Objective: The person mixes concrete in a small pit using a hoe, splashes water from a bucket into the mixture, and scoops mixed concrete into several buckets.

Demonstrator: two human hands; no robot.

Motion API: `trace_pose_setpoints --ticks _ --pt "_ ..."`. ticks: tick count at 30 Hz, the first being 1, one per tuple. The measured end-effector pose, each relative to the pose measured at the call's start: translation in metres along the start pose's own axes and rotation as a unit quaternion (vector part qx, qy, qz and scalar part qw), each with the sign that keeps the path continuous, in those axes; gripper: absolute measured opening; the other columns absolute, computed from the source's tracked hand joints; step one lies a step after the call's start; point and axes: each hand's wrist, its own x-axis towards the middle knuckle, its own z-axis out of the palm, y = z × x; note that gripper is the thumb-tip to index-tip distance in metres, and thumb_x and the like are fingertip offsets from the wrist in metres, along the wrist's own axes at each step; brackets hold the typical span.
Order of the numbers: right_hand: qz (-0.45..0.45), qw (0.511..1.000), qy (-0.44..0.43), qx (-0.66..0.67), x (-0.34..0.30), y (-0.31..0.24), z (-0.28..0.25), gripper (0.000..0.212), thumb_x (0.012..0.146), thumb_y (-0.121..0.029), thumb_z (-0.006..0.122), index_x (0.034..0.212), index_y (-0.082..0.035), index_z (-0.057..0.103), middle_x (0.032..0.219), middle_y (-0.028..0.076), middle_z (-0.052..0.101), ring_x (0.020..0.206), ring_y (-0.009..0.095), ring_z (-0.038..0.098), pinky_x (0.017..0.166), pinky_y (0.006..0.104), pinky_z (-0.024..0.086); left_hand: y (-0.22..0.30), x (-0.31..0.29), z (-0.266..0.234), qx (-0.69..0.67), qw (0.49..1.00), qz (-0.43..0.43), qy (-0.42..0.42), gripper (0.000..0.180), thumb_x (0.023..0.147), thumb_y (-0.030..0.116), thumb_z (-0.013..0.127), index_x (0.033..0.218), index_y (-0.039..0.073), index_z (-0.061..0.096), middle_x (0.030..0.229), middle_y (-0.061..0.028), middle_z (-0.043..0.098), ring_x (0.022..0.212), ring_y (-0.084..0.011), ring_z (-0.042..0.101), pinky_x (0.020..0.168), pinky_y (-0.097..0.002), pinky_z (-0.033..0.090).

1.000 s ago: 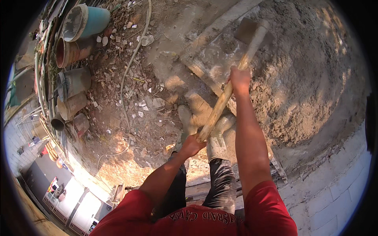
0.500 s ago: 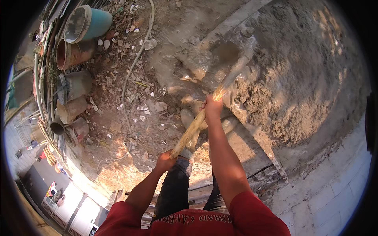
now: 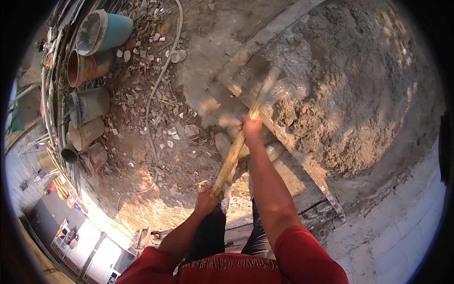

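A long wooden-handled tool [image 3: 230, 163] slants from near my legs up to the wet mud [image 3: 295, 54]. Mud hides its head, so I cannot tell whether it is a hoe or a shovel. Near the lower end of the handle, my left hand [image 3: 205, 200] is wrapped round the wood. My right hand [image 3: 252, 128] grips it farther up, closer to the mud. Beyond the right hand the handle passes over a mud-smeared board [image 3: 309, 168], and a thick lumpy mound of mud [image 3: 314, 123] lies to the right.
Several old buckets [image 3: 113, 32] line the left side. A thin hose [image 3: 150, 106] winds across ground littered with stones and white chips. At the far side another board [image 3: 279, 28] borders the mud. A pale block wall [image 3: 402, 241] curves along the lower right.
Both hands have drawn the tool back, its far end shifting left and nearer to me. The left hand has moved slightly lower and right. Wet mud now shows heaped at the handle's far end.
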Motion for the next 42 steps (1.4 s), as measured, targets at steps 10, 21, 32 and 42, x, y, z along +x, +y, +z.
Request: trace_pose_setpoints --ticks 10,21,32,42 --pt "-0.123 0.992 -0.012 -0.033 -0.079 -0.1 -0.011 0.024 0.089 -0.004 0.057 0.107 -0.004 0.042 0.07 0.006 0.052 0.047 0.014 0.052 0.043 0.0308 0.046 0.037 0.005 0.048 -0.075 0.995 0.06 -0.022 0.036 0.083 0.028 0.075 0.107 0.002 0.068 0.089 -0.0236 0.071 0.088 -0.0357 0.071 0.074 -0.0413 0.054" --pt "-0.135 0.831 0.143 -0.521 0.089 -0.187 -0.205 0.036 0.091 -0.02 0.061 0.108 0.008 0.046 0.068 0.014 0.063 0.053 0.025 0.064 0.054 0.0369 0.054 0.251 -0.047 0.167 -0.372 0.869 -0.063 -0.319 0.027 0.082 0.016 0.075 0.088 0.004 0.052 0.061 -0.0036 0.054 0.044 -0.0125 0.05 0.04 -0.031 0.041" --pt "-0.102 0.958 0.167 -0.212 -0.119 -0.074 -0.18 0.025 0.092 -0.01 0.058 0.11 0.0 0.042 0.069 0.006 0.053 0.046 0.015 0.052 0.041 0.0313 0.045 0.048 -0.118 0.115 -0.018 0.97 0.017 -0.243 0.047 0.085 0.032 0.073 0.123 0.006 0.063 0.097 -0.014 0.073 0.089 -0.0234 0.071 0.082 -0.0358 0.053" --pt "-0.337 0.889 0.094 -0.296 0.007 -0.3 -0.067 0.034 0.091 -0.018 0.062 0.109 0.007 0.047 0.061 0.009 0.059 0.047 0.019 0.059 0.047 0.034 0.049 0.275 0.078 0.1 -0.125 0.973 0.14 -0.138 0.035 0.085 0.024 0.073 0.106 -0.002 0.063 0.075 -0.0126 0.065 0.065 -0.0218 0.062 0.062 -0.0374 0.049"
